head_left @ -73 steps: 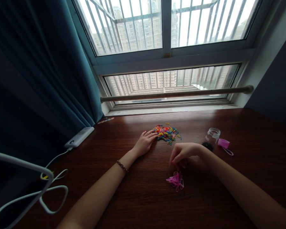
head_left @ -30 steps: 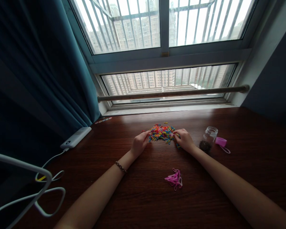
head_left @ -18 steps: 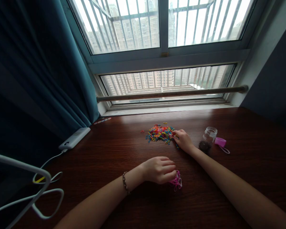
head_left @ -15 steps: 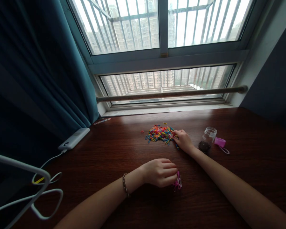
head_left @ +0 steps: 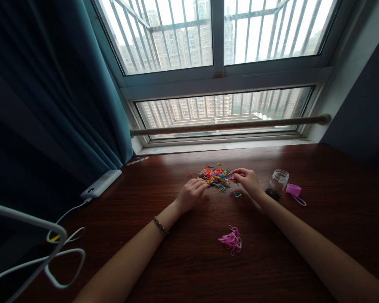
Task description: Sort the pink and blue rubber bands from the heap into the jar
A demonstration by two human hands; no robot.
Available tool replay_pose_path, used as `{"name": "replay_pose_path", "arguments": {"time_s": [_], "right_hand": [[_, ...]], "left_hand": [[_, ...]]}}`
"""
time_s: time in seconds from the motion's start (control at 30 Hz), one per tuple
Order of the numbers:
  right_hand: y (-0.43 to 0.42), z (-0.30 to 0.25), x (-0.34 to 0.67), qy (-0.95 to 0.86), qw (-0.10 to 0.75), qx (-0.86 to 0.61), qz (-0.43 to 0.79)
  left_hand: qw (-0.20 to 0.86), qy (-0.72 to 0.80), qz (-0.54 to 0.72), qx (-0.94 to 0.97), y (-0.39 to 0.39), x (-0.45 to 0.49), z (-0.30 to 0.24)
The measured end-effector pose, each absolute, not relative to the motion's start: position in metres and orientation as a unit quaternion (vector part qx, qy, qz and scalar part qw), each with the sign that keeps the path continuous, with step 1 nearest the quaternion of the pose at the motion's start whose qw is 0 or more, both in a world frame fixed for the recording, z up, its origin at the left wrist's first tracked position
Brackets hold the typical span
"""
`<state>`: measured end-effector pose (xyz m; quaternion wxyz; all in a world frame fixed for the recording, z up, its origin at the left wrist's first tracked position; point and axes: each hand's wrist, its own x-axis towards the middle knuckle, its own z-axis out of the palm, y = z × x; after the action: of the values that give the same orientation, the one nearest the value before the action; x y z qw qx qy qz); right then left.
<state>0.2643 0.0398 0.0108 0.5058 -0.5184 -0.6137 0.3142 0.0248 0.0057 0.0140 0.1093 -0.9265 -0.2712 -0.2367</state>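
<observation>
A heap of small multicoloured rubber bands lies on the dark wooden table near the window. My left hand rests at the heap's left edge, fingers curled, fingertips touching the bands. My right hand hovers at the heap's right edge, thumb and forefinger pinched on a small band. A separate little pile of pink bands lies nearer to me, between my forearms. A couple of stray bands lie just under my right hand.
A small open glass jar with dark contents stands right of my right hand, a pink lid beside it. A white power bank with a cable lies at the left by the teal curtain. A white loop sits front left.
My left hand left the pink pile, where it had dropped down, and went back up to the left edge of the coloured heap. My right hand lifted slightly, pinching a band.
</observation>
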Motion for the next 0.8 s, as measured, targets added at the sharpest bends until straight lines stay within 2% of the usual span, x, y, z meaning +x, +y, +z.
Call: {"name": "replay_pose_path", "arguments": {"time_s": [0.07,0.17,0.33,0.4,0.43,0.5,0.57,0.67,0.73,0.8], "right_hand": [[0.038,0.019,0.264,-0.583,0.479,-0.467,0.461],[0.031,0.029,0.263,-0.617,0.358,-0.385,0.586],[0.015,0.035,0.257,-0.710,0.099,-0.295,0.632],[0.014,0.034,0.256,-0.726,0.044,-0.283,0.625],[0.015,0.033,0.255,-0.730,0.047,-0.287,0.618],[0.020,0.028,0.255,-0.732,0.110,-0.316,0.594],[0.028,0.021,0.256,-0.725,0.226,-0.370,0.536],[0.038,0.010,0.260,-0.708,0.380,-0.471,0.364],[0.042,0.004,0.263,-0.706,0.416,-0.517,0.249],[0.043,0.000,0.265,-0.718,0.412,-0.533,0.175]], "left_hand": [[0.097,-0.370,-0.280,-0.881,0.022,0.010,0.010],[0.068,-0.441,-0.321,-0.835,0.035,-0.001,0.005],[0.044,-0.403,-0.282,-0.869,0.030,0.007,0.005],[0.042,-0.388,-0.246,-0.887,0.025,0.012,0.007],[0.041,-0.384,-0.229,-0.893,0.023,0.014,0.008],[0.038,-0.382,-0.203,-0.901,0.020,0.017,0.010],[0.033,-0.380,-0.183,-0.906,0.019,0.019,0.010],[0.022,-0.373,-0.161,-0.914,0.018,0.021,0.010],[0.010,-0.375,-0.159,-0.913,0.018,0.021,0.010],[-0.002,-0.386,-0.166,-0.908,0.018,0.021,0.010]]}}
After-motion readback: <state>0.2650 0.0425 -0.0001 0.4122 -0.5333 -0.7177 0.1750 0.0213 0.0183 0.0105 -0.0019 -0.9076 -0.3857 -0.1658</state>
